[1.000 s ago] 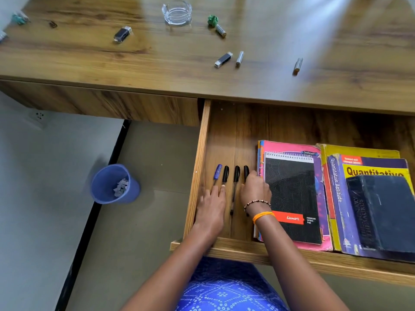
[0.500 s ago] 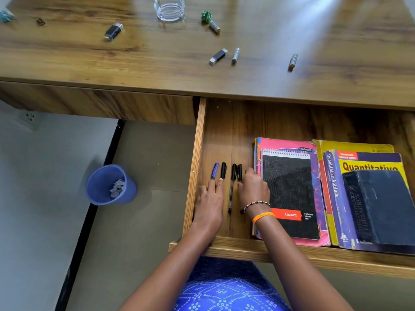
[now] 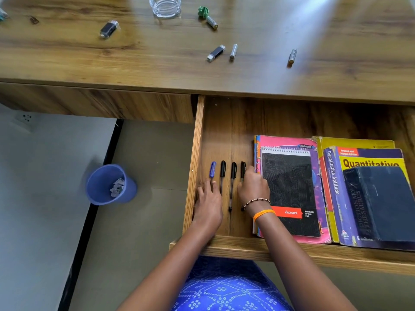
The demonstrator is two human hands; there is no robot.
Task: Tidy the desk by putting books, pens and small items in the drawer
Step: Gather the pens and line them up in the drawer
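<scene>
The wooden drawer (image 3: 193,176) stands pulled out under the desk (image 3: 134,63). At its left lie a blue-capped pen (image 3: 213,169) and three black pens (image 3: 233,173) side by side. My left hand (image 3: 208,205) rests flat on the two leftmost pens, fingers spread. My right hand (image 3: 253,189) is curled over the rightmost black pen (image 3: 243,168), beside the books. A black spiral pad (image 3: 289,189) lies on a pink book (image 3: 292,141). To their right, a dark dictionary (image 3: 381,198) lies on a purple-and-yellow book (image 3: 332,176).
On the desk top lie a glass ashtray (image 3: 165,6), two USB sticks (image 3: 109,29) (image 3: 215,53), three batteries (image 3: 233,51) (image 3: 292,56) (image 3: 212,22) and a green crumpled scrap (image 3: 203,11). A blue bin (image 3: 110,185) with paper stands on the floor to the left.
My right hand has shifted the rightmost black pen away from the third one, so the pens lie evenly spaced again. My left hand has stayed on the left pens.
</scene>
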